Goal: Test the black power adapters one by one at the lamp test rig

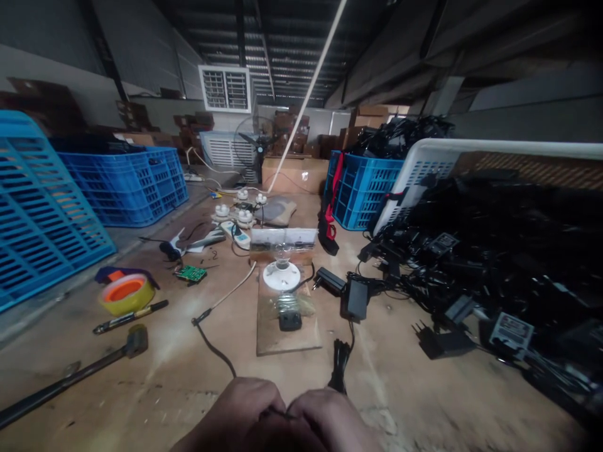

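Note:
At the bottom middle my left hand [249, 408] and my right hand [330, 417] meet, fingers closed in a pinch. Between their thumbs shows a short dark piece of thin cable [285, 414]; its ends are hidden by the hands. A black lead [214, 345] with a clip-like end runs to the table beyond my left hand. Just past my right hand lies a bundled black cord [340, 364], joined to a black power adapter [354, 300]. Ahead stands a wooden board [268, 344] carrying a white lamp holder [281, 276], a bulb and a black socket [289, 321].
A large heap of black adapters [499, 251] spills from a white crate [513, 148] on the right. To the left lie a hammer [94, 366], a marker [129, 317], yellow tape [141, 300] and a green circuit board [191, 273]. Blue crates [127, 182] stand behind.

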Available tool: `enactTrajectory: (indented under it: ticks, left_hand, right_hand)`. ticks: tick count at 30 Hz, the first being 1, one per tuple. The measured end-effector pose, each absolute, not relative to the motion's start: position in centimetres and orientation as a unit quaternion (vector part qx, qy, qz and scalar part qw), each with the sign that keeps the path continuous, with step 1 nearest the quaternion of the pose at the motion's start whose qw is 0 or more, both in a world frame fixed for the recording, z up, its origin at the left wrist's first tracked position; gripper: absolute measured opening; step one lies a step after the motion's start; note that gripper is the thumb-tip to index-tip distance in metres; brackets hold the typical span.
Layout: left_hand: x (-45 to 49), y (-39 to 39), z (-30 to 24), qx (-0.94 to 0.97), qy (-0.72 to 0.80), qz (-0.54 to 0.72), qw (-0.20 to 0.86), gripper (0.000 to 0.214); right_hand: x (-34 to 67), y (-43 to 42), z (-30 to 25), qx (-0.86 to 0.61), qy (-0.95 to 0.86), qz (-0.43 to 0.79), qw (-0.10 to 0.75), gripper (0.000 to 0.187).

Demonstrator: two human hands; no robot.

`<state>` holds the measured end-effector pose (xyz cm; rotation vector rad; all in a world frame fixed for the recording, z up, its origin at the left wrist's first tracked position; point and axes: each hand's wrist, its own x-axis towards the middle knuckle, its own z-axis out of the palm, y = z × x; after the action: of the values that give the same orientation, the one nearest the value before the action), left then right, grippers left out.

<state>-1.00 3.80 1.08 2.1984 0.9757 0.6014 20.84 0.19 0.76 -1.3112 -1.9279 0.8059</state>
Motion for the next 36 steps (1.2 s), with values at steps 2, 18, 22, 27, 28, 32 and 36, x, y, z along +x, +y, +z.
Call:
enactTrajectory:
  ticks: [2, 18, 22, 27, 28, 32, 36]
  left_hand:
    - [-1.1, 3.7, 0.7, 0.856, 0.359, 0.225, 0.296, 0.034]
    - [-2.7, 4.7, 2.2, 0.842, 0.398, 0.242, 0.272, 0.021]
    - [-3.0, 4.6, 0.8, 0.822, 0.415, 0.257, 0.293, 0.018]
    - [-3.3, 4.8, -1.1, 0.827, 0.415, 0.282, 0.254, 0.016]
    - [-3.4, 4.9, -1.5, 0.832, 0.407, 0.288, 0.242, 0.016]
    - [-3.5, 5.4, -2.5, 0.855, 0.371, 0.315, 0.179, 0.022]
    - [-3.3, 5.7, -3.2, 0.862, 0.36, 0.329, 0.137, 0.036]
  right_hand:
    - [23.2, 2.1, 2.6, -0.561, -0.709, 0.283, 0.32, 0.033]
    - [30.2, 11.0, 3.7, -0.76, -0.505, 0.165, 0.374, 0.07]
    - [24.6, 7.2, 3.4, -0.641, -0.498, 0.276, 0.514, 0.058]
    - [19.0, 6.0, 1.8, -0.595, -0.536, 0.284, 0.527, 0.058]
    - [18.7, 6.2, 1.6, -0.606, -0.548, 0.271, 0.509, 0.06]
    - [18.3, 6.9, 1.3, -0.64, -0.594, 0.201, 0.445, 0.064]
    - [18.5, 6.9, 1.3, -0.654, -0.609, 0.214, 0.394, 0.064]
